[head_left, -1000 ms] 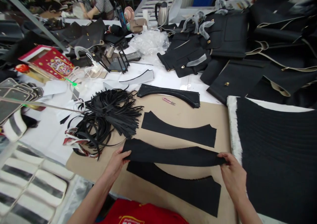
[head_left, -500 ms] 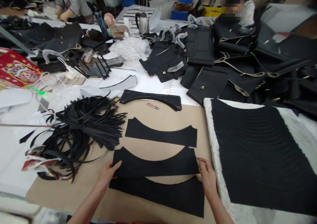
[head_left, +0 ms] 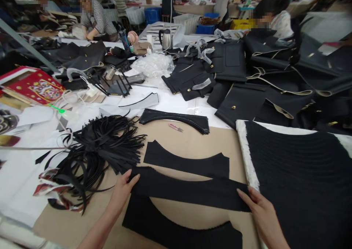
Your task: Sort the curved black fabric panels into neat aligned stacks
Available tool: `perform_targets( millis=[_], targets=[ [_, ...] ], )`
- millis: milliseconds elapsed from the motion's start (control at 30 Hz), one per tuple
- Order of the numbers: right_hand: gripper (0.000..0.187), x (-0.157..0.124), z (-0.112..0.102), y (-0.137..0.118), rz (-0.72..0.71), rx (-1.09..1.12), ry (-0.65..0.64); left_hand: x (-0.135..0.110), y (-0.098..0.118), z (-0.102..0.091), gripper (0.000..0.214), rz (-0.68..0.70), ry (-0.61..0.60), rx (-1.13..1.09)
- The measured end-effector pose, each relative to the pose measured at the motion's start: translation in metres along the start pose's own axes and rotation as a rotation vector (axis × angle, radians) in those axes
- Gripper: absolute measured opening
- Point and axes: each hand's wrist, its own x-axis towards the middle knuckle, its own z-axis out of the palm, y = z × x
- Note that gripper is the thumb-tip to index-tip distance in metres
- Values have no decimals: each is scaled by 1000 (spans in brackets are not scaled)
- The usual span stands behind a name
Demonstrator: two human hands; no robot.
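Between my two hands stretches a curved black leather-like piece (head_left: 189, 192), held by its ends. My left hand (head_left: 125, 183) pinches the left end, thumb on top. At the right end, my right hand (head_left: 260, 203) grips it the same way. Below it, nearest me, lies another black cut piece (head_left: 170, 229) with a concave upper edge. Just beyond, a similar black panel (head_left: 187, 160) rests flat on the brown board (head_left: 217, 137). A stack of narrower curved black strips (head_left: 176, 120) lies farther back, with pink-handled thread snips (head_left: 175, 127) in front of it.
Left of the board sits a heap of thin black strips (head_left: 110, 142). A large black sheet (head_left: 299, 175) on a white fleecy backing covers the right side. Black bag parts (head_left: 233, 98) pile up behind, near a metal kettle (head_left: 166, 39). Other people work across the table.
Both hands have moved with the held piece, the right one farther right and down. The piece now looks stretched flatter and wider. The view has tilted up slightly.
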Motion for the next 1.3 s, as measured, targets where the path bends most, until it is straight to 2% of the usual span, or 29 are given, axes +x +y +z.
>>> perform_targets(
  millis=[100, 167, 300, 400, 567, 867, 1100, 1300],
  targets=[
    [44, 22, -4, -9, -55, 8, 54, 24, 18, 13, 45, 50, -29, -40],
    [43, 38, 2, -5, -71, -25, 76, 42, 20, 25, 46, 44, -31, -57],
    [41, 65, 24, 16, -101, -166, 57, 71, 7, 46, 37, -32, 60, 69],
    [40, 74, 36, 31, -119, -273, 53, 81, -4, 55, 32, -66, 113, 129],
    [39, 74, 40, 37, -142, -408, 125, 88, -13, 57, 28, -82, 119, 195],
    [35, 77, 41, 39, -185, -420, 134, 98, -24, 55, 19, -87, 144, 339],
    [33, 81, 43, 42, -132, -434, 154, 100, -31, 51, 19, -8, 139, 429],
    [39, 81, 38, 44, -102, -471, 132, 92, -24, 55, 20, 114, 139, 516]
  ],
)
